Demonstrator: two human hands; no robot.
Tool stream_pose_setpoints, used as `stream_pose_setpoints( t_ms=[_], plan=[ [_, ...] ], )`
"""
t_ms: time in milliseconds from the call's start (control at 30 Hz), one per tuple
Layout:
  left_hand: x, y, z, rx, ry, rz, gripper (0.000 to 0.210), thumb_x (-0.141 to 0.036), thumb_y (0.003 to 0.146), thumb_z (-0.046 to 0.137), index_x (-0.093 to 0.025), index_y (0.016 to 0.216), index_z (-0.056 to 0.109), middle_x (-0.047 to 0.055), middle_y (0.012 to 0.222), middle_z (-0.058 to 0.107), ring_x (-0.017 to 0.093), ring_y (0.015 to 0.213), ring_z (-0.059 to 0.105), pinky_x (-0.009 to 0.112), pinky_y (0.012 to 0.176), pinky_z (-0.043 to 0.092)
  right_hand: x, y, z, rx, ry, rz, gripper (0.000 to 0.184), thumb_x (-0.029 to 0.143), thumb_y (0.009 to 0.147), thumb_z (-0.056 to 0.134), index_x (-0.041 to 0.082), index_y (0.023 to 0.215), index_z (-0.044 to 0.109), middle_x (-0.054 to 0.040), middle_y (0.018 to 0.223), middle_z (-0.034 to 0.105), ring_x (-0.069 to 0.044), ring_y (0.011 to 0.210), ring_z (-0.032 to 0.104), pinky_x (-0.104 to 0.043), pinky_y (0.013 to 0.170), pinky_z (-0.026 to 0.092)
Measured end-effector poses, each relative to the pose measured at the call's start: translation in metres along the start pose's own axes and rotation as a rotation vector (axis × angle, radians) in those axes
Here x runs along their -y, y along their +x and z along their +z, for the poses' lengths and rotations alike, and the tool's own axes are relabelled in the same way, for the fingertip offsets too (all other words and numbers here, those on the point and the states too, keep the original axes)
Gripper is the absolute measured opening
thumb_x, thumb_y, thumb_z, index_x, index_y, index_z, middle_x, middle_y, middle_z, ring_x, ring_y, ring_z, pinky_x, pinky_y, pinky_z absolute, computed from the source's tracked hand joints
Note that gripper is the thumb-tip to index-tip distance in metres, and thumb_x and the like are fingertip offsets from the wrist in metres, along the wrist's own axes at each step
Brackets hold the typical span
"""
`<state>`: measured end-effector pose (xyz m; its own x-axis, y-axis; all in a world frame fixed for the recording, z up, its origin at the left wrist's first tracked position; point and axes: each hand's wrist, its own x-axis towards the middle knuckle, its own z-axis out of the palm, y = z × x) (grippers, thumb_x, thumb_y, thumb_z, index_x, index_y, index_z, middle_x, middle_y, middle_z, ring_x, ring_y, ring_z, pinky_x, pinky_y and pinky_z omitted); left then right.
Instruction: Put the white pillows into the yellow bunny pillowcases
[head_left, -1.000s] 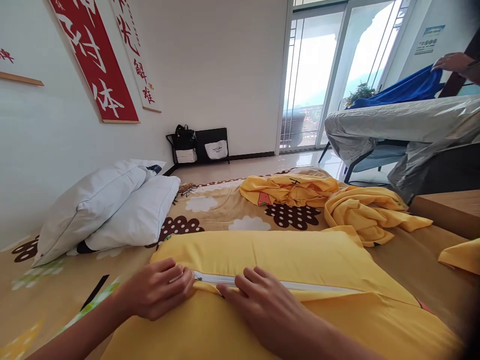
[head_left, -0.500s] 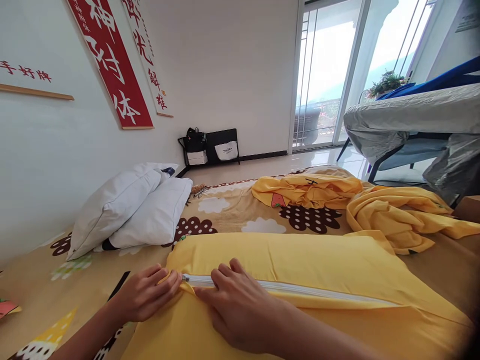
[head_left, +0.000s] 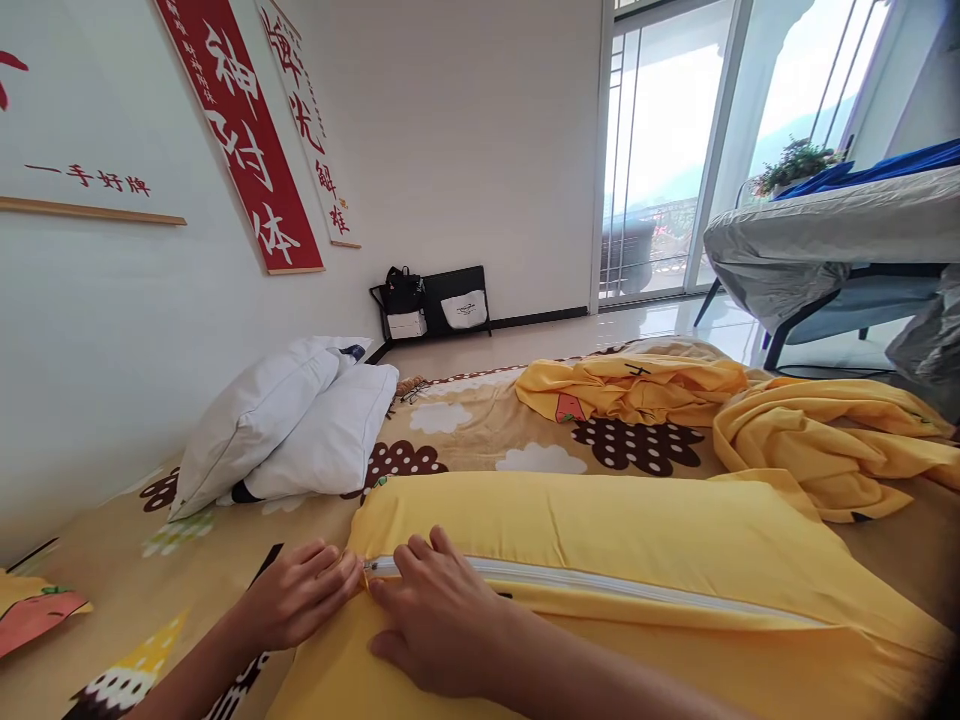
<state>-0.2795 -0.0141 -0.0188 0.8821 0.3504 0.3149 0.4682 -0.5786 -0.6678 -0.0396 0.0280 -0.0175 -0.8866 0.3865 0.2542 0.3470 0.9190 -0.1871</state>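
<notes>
Your left hand [head_left: 304, 590] pinches the zipper [head_left: 577, 579] at its left end; your right hand [head_left: 442, 620] curves over it just beside, whether gripping I cannot tell. The yellow pillow [head_left: 600, 512] lies on the bedspread [head_left: 469, 445], closer to you than the crumpled yellow cloths [head_left: 637, 388] near its far edge.

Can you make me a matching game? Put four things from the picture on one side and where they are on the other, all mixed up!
1. plump white pillows
2. yellow cloth pillow with a white zipper
3. long red scroll
4. bushy green plant

A. hanging on the white wall
B. under the right hand
C. in front of the glass doors
D. heaped together at left

Pairs: 1-D, 2-B, 3-A, 4-C
</notes>
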Motion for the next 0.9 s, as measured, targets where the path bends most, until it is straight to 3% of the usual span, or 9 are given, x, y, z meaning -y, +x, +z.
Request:
stream_pose_setpoints(
  t_ms=[300, 533, 633, 733, 833, 900],
  plan=[
    [-0.002, -0.017, 0.009, 0.023, 0.058, 0.003, 0.032, -0.009, 0.092, 0.035, -0.010, 0.101, 0.066, 0.011, 0.093, 0.066, 0.018, 0.080, 0.056, 0.034, 0.069, 0.046, 0.002, 0.006, 0.005, 0.040, 0.040, 0.057, 0.039, 0.049, 0.086, 0.052, 0.017, 0.103, 0.067, -0.0123, 0.100, 0.061, -0.026, 0.100, 0.053, -0.044, 0.094, 0.037],
    [-0.004, -0.018, -0.001, 0.063, 0.043, -0.021, 0.036, -0.008, 0.093, 0.032, -0.012, 0.106, 0.065, 0.009, 0.091, 0.067, 0.018, 0.082, 0.057, 0.033, 0.074, 0.045, 0.000, -0.007, 0.002, -0.038, -0.034, 0.005, 0.034, 0.046, 0.087, 0.052, 0.018, 0.101, 0.065, -0.0097, 0.096, 0.059, -0.024, 0.096, 0.052, -0.040, 0.090, 0.038],
    [-0.004, -0.013, -0.003, 0.038, 0.024, -0.112, 0.035, -0.009, 0.095, 0.031, -0.014, 0.106, 0.064, 0.007, 0.089, 0.068, 0.016, 0.080, 0.058, 0.031, 0.077, 0.046, -0.017, -0.032, -0.010, -0.097, -0.122, -0.005, 0.024, 0.036, 0.089, 0.050, 0.018, 0.099, 0.063, -0.0091, 0.095, 0.059, -0.024, 0.094, 0.052, -0.039, 0.087, 0.038],
    [-0.007, -0.009, -0.001, -0.006, -0.012, -0.326, 0.032, -0.008, 0.093, 0.037, -0.019, 0.110, 0.062, 0.004, 0.089, 0.068, 0.015, 0.079, 0.059, 0.029, 0.077, 0.046, -0.050, -0.073, -0.025, -0.186, -0.251, 0.076, 0.022, 0.023, 0.092, 0.045, 0.018, 0.104, 0.063, -0.0090, 0.093, 0.060, -0.023, 0.092, 0.053, -0.041, 0.088, 0.035],
    [-0.017, -0.002, 0.002, -0.016, -0.126, -0.570, 0.035, -0.016, 0.092, 0.044, -0.022, 0.124, 0.055, 0.005, 0.103, 0.069, 0.017, 0.093, 0.063, 0.028, 0.084, 0.048, -0.094, -0.127, -0.037, -0.233, -0.320, 0.228, 0.028, 0.020, 0.094, 0.039, 0.022, 0.103, 0.065, -0.0075, 0.089, 0.061, -0.022, 0.090, 0.055, -0.041, 0.087, 0.034],
    [-0.024, 0.006, 0.007, 0.064, -0.276, -0.703, 0.043, -0.029, 0.092, 0.047, -0.024, 0.135, 0.047, 0.006, 0.122, 0.064, 0.019, 0.110, 0.060, 0.030, 0.093, 0.047, -0.126, -0.163, -0.040, -0.264, -0.349, 0.345, 0.030, 0.025, 0.096, 0.037, 0.024, 0.100, 0.067, -0.0067, 0.089, 0.062, -0.021, 0.088, 0.057, -0.042, 0.086, 0.036]
  ],
)
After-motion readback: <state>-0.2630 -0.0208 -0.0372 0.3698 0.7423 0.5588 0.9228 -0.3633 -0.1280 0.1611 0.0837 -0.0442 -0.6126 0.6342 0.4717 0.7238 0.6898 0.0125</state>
